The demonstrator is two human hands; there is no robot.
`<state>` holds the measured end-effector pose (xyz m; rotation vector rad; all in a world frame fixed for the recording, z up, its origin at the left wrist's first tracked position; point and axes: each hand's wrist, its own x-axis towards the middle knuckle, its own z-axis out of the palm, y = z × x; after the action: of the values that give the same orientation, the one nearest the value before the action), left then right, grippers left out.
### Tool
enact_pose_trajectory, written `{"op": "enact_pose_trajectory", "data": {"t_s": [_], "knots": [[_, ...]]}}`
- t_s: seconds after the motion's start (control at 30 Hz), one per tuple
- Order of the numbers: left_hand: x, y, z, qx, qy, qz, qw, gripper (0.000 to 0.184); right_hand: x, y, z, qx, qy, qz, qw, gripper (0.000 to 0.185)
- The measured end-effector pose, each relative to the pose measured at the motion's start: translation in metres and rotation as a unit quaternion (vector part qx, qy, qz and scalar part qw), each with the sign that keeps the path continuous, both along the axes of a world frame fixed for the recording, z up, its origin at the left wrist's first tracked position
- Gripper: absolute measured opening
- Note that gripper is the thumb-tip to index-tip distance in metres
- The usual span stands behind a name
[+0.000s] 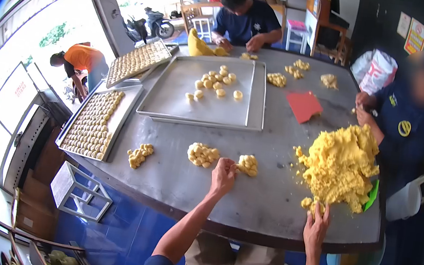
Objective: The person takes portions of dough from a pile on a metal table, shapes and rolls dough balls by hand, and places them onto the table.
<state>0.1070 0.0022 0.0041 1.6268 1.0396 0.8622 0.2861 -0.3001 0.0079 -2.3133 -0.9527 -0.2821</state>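
Observation:
My left hand is closed in a pinch at the left edge of a small pile of pale dough pieces; its fingertips appear to grip one piece, partly hidden. Just left of that hand lies another pile of pale dough pieces. On the right, the fingers of my right hand close on a small lump of yellow filling at the near edge of a large crumbly yellow mound. A green scraper sticks out from under the mound's right side.
A large metal tray holds several round balls. Left of it, two trays carry rows of small balls. A red scraper lies on the metal table. Two people work at the far and right sides; a white stool stands lower left.

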Motion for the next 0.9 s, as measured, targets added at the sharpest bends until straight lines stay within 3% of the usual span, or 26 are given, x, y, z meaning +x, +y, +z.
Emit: {"op": "enact_pose_trajectory", "data": {"t_s": [0.07, 0.13, 0.2, 0.3, 0.43, 0.47, 0.57, 0.6, 0.63, 0.67, 0.7, 0.73, 0.83, 0.9], "knots": [[0.000, 0.012, -0.011, -0.069, -0.155, 0.043, 0.985, 0.019, -0.008, -0.001, -0.006, -0.005, 0.012, -0.020, 1.000, 0.041], [-0.009, 0.020, -0.012, 0.128, -0.023, -0.004, 0.992, 0.020, -0.011, 0.003, -0.004, -0.013, 0.028, -0.030, 0.999, 0.041], [-0.023, 0.018, -0.017, 0.309, 0.107, -0.060, 0.943, 0.026, -0.013, 0.005, -0.012, -0.019, 0.016, -0.048, 0.999, 0.041], [-0.039, -0.003, -0.001, 0.398, 0.307, -0.048, 0.863, 0.034, -0.016, 0.009, -0.019, -0.002, -0.028, -0.061, 0.998, 0.040], [-0.054, -0.009, -0.009, 0.423, 0.290, -0.026, 0.858, 0.039, -0.015, 0.006, -0.017, 0.004, -0.002, -0.052, 0.999, 0.043], [-0.055, -0.015, -0.009, 0.423, 0.249, -0.023, 0.871, 0.028, -0.014, 0.006, -0.020, 0.007, -0.014, -0.053, 0.998, 0.043], [-0.047, -0.017, -0.001, 0.269, 0.189, -0.091, 0.940, 0.014, -0.013, 0.009, -0.020, -0.005, -0.020, -0.062, 0.998, 0.043], [-0.041, -0.015, -0.015, 0.297, 0.123, -0.078, 0.944, 0.003, -0.009, 0.008, -0.026, -0.005, -0.024, -0.065, 0.998, 0.042], [-0.035, -0.010, -0.022, 0.255, 0.138, -0.079, 0.954, 0.004, -0.007, 0.009, -0.028, -0.015, -0.024, -0.072, 0.997, 0.043], [-0.032, -0.007, -0.034, 0.351, 0.193, -0.076, 0.913, 0.005, -0.001, 0.007, -0.035, 0.001, -0.029, -0.057, 0.998, 0.043], [-0.033, -0.013, -0.027, 0.389, 0.110, -0.037, 0.914, 0.006, -0.005, 0.008, -0.028, 0.012, -0.016, -0.046, 0.999, 0.043], [-0.033, -0.014, -0.017, 0.321, -0.015, -0.014, 0.947, 0.006, -0.005, 0.007, -0.027, 0.017, -0.019, -0.044, 0.999, 0.042], [-0.048, -0.033, -0.009, 0.216, -0.045, 0.011, 0.975, 0.016, -0.001, 0.006, -0.028, 0.013, -0.014, -0.029, 0.999, 0.042], [-0.063, -0.055, 0.001, 0.127, 0.008, -0.009, 0.992, 0.021, 0.000, 0.005, -0.030, 0.006, -0.025, -0.030, 0.999, 0.043]]}}
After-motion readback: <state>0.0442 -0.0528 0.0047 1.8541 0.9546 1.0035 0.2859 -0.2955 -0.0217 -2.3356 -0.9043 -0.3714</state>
